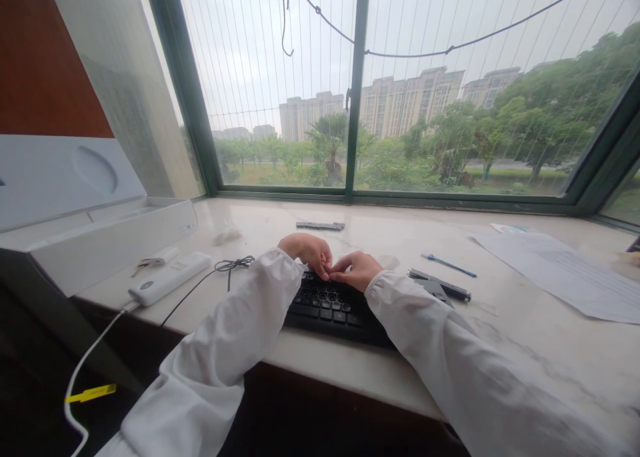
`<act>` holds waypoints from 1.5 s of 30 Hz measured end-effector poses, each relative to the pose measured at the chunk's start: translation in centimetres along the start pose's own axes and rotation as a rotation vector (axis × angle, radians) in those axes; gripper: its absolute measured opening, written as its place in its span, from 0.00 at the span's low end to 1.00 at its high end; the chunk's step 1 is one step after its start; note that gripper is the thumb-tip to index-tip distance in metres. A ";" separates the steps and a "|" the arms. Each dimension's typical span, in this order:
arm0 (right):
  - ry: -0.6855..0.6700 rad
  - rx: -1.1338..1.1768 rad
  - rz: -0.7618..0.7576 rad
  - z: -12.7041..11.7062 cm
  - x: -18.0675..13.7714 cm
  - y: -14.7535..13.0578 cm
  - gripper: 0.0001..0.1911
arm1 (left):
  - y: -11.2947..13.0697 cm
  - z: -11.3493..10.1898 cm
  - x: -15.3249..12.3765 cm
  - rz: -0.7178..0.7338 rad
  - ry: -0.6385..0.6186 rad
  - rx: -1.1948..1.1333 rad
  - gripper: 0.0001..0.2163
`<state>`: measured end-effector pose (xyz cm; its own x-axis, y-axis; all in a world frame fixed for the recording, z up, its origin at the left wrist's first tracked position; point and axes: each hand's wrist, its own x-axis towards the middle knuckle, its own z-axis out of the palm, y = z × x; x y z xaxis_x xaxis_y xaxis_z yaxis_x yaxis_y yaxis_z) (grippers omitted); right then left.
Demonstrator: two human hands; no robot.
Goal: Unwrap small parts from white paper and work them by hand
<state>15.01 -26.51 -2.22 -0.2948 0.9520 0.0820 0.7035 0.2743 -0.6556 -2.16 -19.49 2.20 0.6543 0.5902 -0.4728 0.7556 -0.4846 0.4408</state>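
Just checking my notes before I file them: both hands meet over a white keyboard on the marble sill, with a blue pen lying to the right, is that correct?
Not quite: the keyboard is black, not white, as the head view shows. The left hand and right hand do meet over it on the marble sill, with the blue pen lying to the right.

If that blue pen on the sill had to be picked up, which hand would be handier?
Probably the right hand. The blue pen lies on its side of the black keyboard, with bare sill between; the left hand would have to cross over the right.
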 end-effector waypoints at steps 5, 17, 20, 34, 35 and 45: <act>0.049 0.061 0.077 1.1 0.9 0.1 0.10 | 0.8 -0.1 0.2 -0.024 -0.038 0.055 0.17; 0.014 0.217 0.086 1.5 1.1 -0.6 0.07 | 2.2 -0.1 0.0 -0.090 -0.019 0.245 0.13; 0.041 0.205 0.108 1.6 1.1 -0.7 0.07 | 2.2 -0.1 0.0 -0.086 -0.012 0.254 0.13; 0.038 0.131 0.133 1.5 1.1 -0.8 0.09 | 2.5 -0.1 -0.1 -0.049 -0.015 0.294 0.14; 0.038 0.125 0.135 1.6 1.1 -0.8 0.09 | 2.5 -0.1 -0.1 -0.052 -0.022 0.299 0.14; 0.050 0.070 0.135 1.7 0.7 -1.5 0.06 | 2.0 -0.1 -0.3 -0.049 -0.007 0.271 0.15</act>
<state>12.65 -26.47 -2.43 -0.1667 0.9857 0.0253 0.6876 0.1346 -0.7135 -0.84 -20.63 3.29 0.6165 0.6133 -0.4938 0.7663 -0.6113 0.1975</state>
